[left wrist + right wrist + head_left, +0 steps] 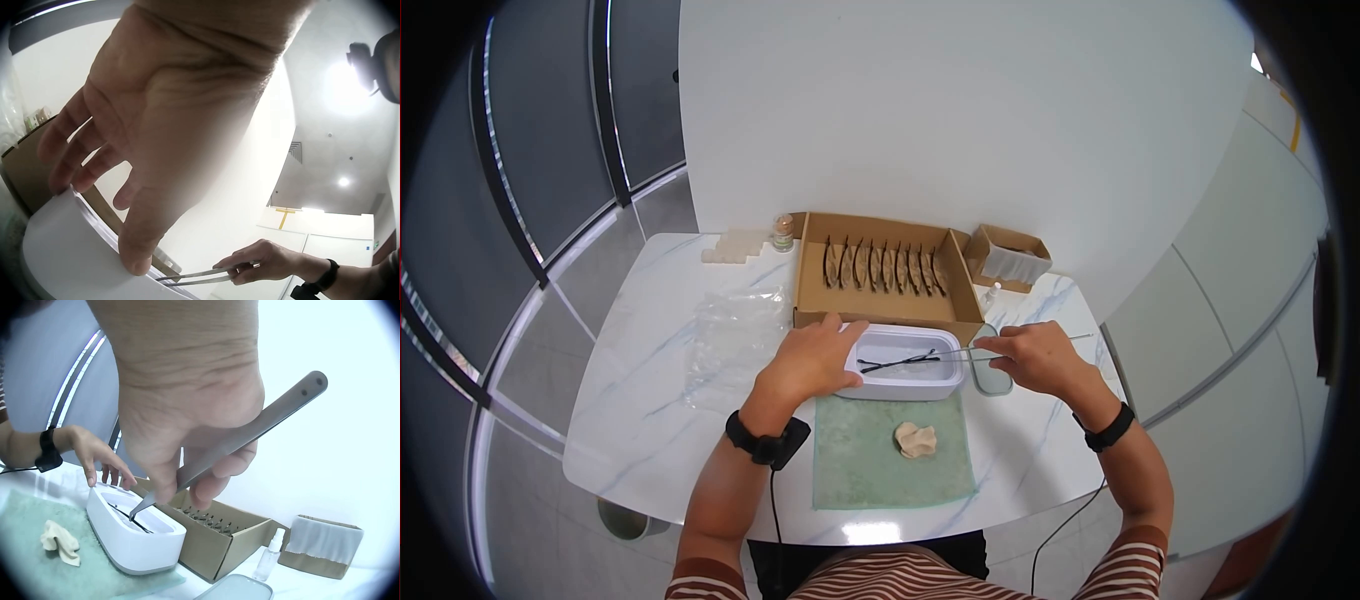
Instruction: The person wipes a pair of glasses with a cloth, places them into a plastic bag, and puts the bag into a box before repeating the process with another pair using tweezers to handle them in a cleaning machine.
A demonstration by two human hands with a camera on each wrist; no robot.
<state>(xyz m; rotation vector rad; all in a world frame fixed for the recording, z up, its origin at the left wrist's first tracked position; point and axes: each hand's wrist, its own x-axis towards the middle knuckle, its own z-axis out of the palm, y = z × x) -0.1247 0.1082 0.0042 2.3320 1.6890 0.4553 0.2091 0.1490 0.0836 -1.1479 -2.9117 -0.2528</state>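
A white oval tub stands at the back edge of a green mat, with thin dark crossed pieces lying inside it. My left hand rests on the tub's left end, fingers over the far rim and thumb on the near side. Long metal tweezers are pinched in my right hand, to the right of the tub. In the right wrist view their tips reach into the tub at the dark pieces; whether they grip one I cannot tell. A crumpled beige cloth lies on the mat.
Behind the tub is a cardboard box with a row of dark curved pieces. To its right are a smaller box, a small spray bottle and a greyish lid. Clear plastic wrap, foam blocks and a jar lie left.
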